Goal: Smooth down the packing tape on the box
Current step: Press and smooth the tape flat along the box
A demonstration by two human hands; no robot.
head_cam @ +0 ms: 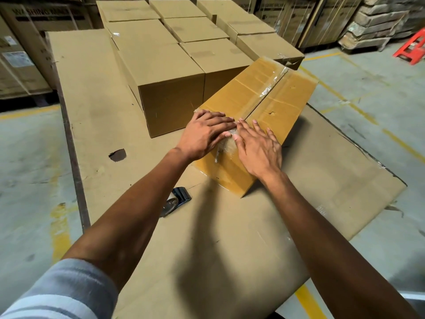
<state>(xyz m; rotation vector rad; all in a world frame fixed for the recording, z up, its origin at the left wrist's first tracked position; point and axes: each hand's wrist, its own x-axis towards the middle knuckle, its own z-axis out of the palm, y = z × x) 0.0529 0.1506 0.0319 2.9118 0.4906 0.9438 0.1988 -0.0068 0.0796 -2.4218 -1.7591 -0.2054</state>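
In the centre of the frame, the box [257, 116] is pressed at its near edge by the left hand [202, 134] and right hand [257, 150], both spread flat. The tape [264, 93] is wrinkled there; creases could be locked in by uneven pressure.

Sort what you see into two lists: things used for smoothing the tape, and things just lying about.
In use: box, tape, left hand, right hand.

Lying about: tape dispenser, stacked boxes, red stool, cardboard sheet.

Yellow-brown box [264, 104] (angled), clear tape [268, 88] along seam.
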